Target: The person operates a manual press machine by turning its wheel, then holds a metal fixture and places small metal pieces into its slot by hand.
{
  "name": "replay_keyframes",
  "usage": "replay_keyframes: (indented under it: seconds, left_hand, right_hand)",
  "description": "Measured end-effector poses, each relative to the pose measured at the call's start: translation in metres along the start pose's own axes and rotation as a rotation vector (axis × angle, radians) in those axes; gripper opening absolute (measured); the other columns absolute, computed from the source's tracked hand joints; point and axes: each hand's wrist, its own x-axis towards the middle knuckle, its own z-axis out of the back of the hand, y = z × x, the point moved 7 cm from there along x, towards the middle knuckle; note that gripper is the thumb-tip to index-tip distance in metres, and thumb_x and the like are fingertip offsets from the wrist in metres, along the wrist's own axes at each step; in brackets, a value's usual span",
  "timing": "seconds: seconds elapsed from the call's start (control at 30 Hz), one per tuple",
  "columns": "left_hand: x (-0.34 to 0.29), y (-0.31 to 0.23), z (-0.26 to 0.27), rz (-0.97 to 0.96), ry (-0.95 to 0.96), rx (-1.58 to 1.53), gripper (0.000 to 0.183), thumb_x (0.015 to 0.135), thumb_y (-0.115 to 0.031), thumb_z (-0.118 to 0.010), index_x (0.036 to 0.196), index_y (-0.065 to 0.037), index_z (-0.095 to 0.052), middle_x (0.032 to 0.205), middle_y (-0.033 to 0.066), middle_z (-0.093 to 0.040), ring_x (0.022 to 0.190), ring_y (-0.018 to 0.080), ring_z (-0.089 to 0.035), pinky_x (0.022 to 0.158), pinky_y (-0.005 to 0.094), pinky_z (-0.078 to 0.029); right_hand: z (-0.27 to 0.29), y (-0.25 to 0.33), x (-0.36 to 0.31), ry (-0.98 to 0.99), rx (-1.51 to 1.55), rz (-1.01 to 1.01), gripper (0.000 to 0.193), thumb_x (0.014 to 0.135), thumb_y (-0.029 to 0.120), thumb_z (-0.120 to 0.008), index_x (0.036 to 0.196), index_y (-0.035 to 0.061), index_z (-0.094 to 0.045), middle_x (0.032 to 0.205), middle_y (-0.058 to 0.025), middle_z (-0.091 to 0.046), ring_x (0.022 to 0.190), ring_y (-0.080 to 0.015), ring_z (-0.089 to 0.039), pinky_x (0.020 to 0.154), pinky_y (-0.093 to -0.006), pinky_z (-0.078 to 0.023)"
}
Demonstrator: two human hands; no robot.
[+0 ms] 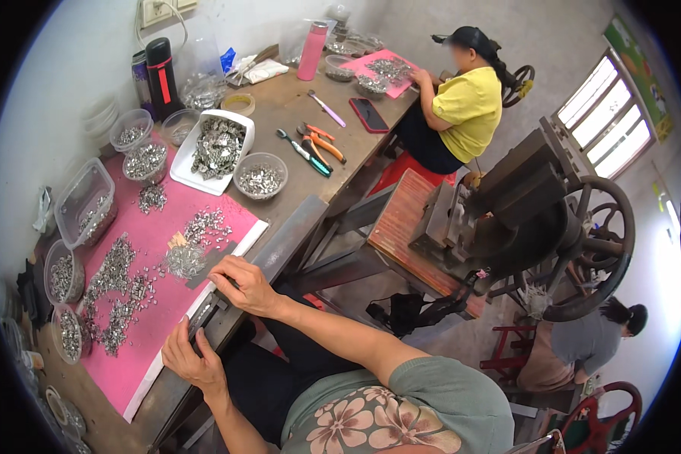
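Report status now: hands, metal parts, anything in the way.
Left hand and right hand at bench edge; grip unclear. Small metal parts loose on pink sheet. Silvery pile close to right hand, possible obstruction.

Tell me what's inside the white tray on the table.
The white tray holds a jumbled heap of silvery metal pieces. Whatever lies beneath the top layer is covered.

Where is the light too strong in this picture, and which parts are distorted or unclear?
Head view: window panes wash out white, the right wall glares; head view: corners curve to black, the window leans; head view: small metal pieces blend into glittering heaps, left hand and right hand fairly clear.
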Motion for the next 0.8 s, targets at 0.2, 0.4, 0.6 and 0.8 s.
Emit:
replay_keyframes:
  seconds: [0.2, 0.4, 0.6, 0.8]
  left_hand:
    - [-0.0006, 0.0013, -0.0001, -0.002, 0.000, -0.005, 0.033, 0.094, -0.011, -0.068, 0.125, -0.003, -0.065, 0.118, 0.0112, -0.068, 0.110, 0.0320, -0.060, 0.099, 0.0451, -0.040]
    - [-0.0022, 0.0019, 0.0005, 0.009, 0.003, -0.002, 0.033, 0.094, -0.011, -0.068, 0.125, -0.003, -0.065, 0.118, 0.0109, -0.068, 0.111, 0.0320, -0.060, 0.100, 0.0448, -0.040]
    - [-0.0017, 0.0006, 0.0004, 0.010, 0.011, -0.012, 0.032, 0.093, -0.010, -0.068, 0.124, -0.003, -0.066, 0.118, 0.0112, -0.068, 0.111, 0.0318, -0.060, 0.100, 0.0446, -0.040]
    - [0.0001, 0.0025, -0.0020, 0.015, 0.004, -0.009, 0.032, 0.093, -0.011, -0.068, 0.124, -0.004, -0.066, 0.117, 0.0109, -0.068, 0.111, 0.0313, -0.060, 0.100, 0.0445, -0.040]
  right_hand:
    - [-0.0004, 0.0009, 0.0008, 0.000, -0.009, 0.009, 0.007, 0.095, 0.005, -0.065, 0.094, -0.0018, -0.066, 0.081, -0.0112, -0.062, 0.074, -0.0258, -0.061, 0.070, -0.0360, -0.049]
    - [-0.0011, 0.0038, 0.0006, 0.004, 0.003, -0.003, 0.004, 0.094, 0.001, -0.063, 0.095, -0.0015, -0.066, 0.082, -0.0112, -0.063, 0.075, -0.0258, -0.062, 0.071, -0.0359, -0.050]
    - [-0.0018, 0.0002, -0.0012, 0.027, -0.015, 0.015, 0.012, 0.091, -0.005, -0.059, 0.101, -0.0005, -0.065, 0.084, -0.0112, -0.065, 0.079, -0.0260, -0.065, 0.072, -0.0355, -0.051]
    - [-0.0005, 0.0009, 0.0034, 0.014, -0.017, 0.007, 0.012, 0.091, -0.004, -0.061, 0.102, 0.0003, -0.066, 0.083, -0.0108, -0.065, 0.077, -0.0256, -0.064, 0.072, -0.0354, -0.051]
